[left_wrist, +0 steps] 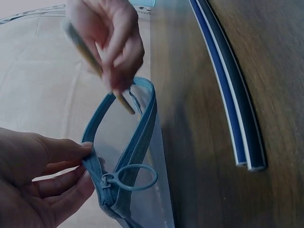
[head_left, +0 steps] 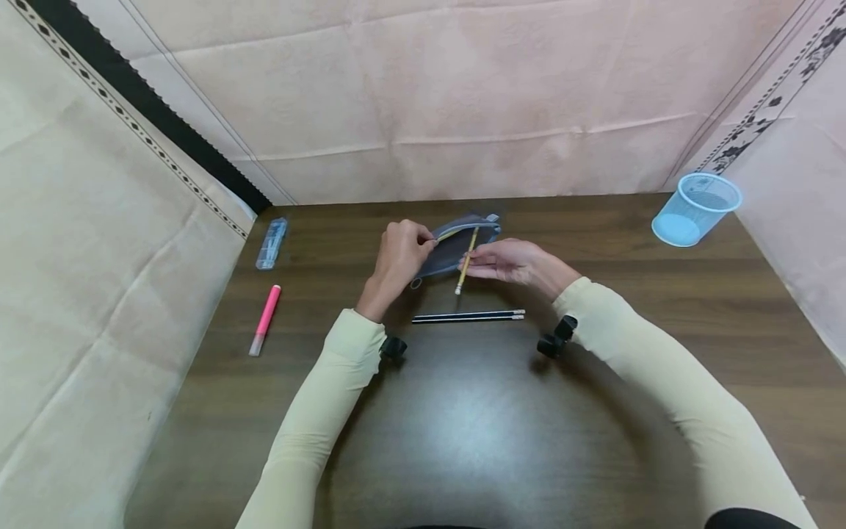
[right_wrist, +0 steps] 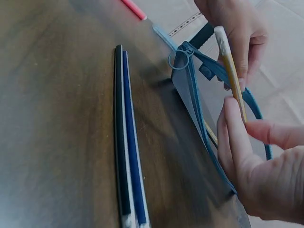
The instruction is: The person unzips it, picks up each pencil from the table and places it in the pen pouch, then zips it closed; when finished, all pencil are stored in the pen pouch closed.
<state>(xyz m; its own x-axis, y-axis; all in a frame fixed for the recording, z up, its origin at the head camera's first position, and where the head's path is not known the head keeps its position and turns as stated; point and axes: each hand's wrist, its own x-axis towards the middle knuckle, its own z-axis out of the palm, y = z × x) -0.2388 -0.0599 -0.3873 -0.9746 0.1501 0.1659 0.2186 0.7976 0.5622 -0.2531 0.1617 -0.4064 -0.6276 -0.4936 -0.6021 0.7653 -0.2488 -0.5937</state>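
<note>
Just ahead of the left hand [head_left: 402, 251], whose thumb and fingertips pinch its rim, a zipped pouch [head_left: 438, 261] gapes open. The right hand [head_left: 514, 261] pinches a yellow pencil [head_left: 463, 273] between thumb and fingers, tip at the pouch's mouth, pale end outside. Only the right wrist view plainly shows a slim yellow thing [right_wrist: 211, 135] inside the pouch; both wrist views reveal the zip's ring pull [left_wrist: 137, 188] closely, and blue on one of two pencils [head_left: 468, 318] lying nearer the person than both hands. Well right of the right hand stands a blue cup [head_left: 687, 217]; left of the left hand, a pink marker [head_left: 266, 317].
</note>
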